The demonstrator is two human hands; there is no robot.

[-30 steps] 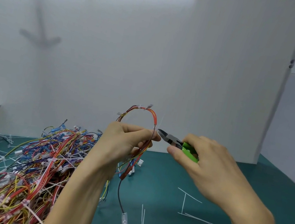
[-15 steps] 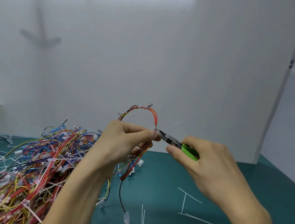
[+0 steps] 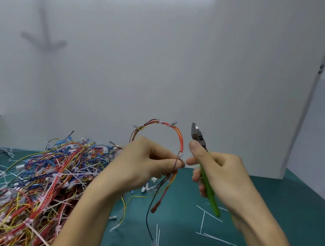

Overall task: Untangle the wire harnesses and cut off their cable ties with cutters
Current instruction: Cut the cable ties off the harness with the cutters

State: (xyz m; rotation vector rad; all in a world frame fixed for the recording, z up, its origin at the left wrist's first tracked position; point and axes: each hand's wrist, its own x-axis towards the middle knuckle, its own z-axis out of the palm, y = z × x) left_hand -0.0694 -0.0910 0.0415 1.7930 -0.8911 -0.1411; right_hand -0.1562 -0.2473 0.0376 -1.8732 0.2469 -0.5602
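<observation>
Just below the middle of the frame, the left hand (image 3: 145, 167) pinches a wire harness (image 3: 179, 136) between thumb and fingers, its red and orange loop arching above the fist and loose ends dangling towards the green mat (image 3: 293, 211). Close beside it, the right hand (image 3: 227, 182) curls round the green handles of the cutters (image 3: 208, 188), tip pointing up. At lower left lies a tangled pile of harnesses (image 3: 39, 177); cut white ties (image 3: 203, 219) lie at lower right

only one head cam, wide-angle, close over the green table (image 3: 303, 215), looking forward and down toward the white back wall (image 3: 168, 59)
</observation>
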